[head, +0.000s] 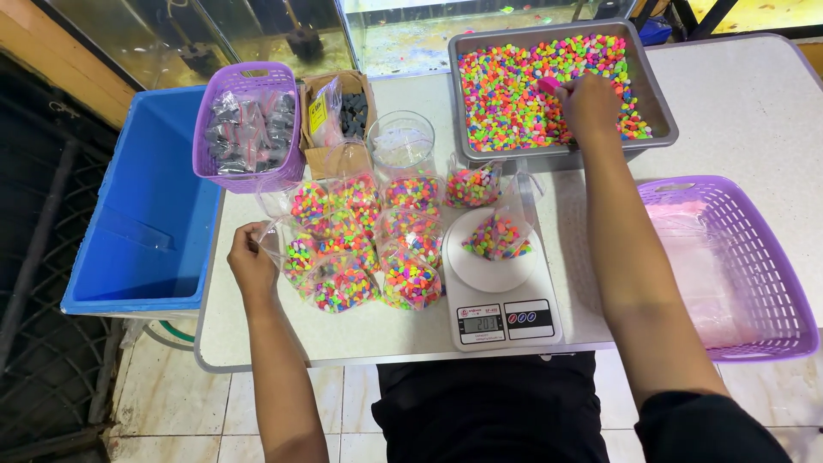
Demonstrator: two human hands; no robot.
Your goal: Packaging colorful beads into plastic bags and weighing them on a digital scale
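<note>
White kitchen scale point(501, 304) sits nearest, an open clear bag of neon pebbles point(495, 237) upright on its round platter. Right hand point(587, 103) is closed on a pink scoop point(549, 84) (mostly hidden, so its direction is unclear) in the grey tray point(656, 94) of pebbles. Left hand point(250, 261) pinches a clear bag point(273, 240) beside the filled bags point(364, 249).

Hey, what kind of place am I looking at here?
Probably the packing table of an aquarium shop: glass fish tanks stand behind it, a grey tray holds neon gravel, and a bag of gravel sits on a kitchen scale.
</note>
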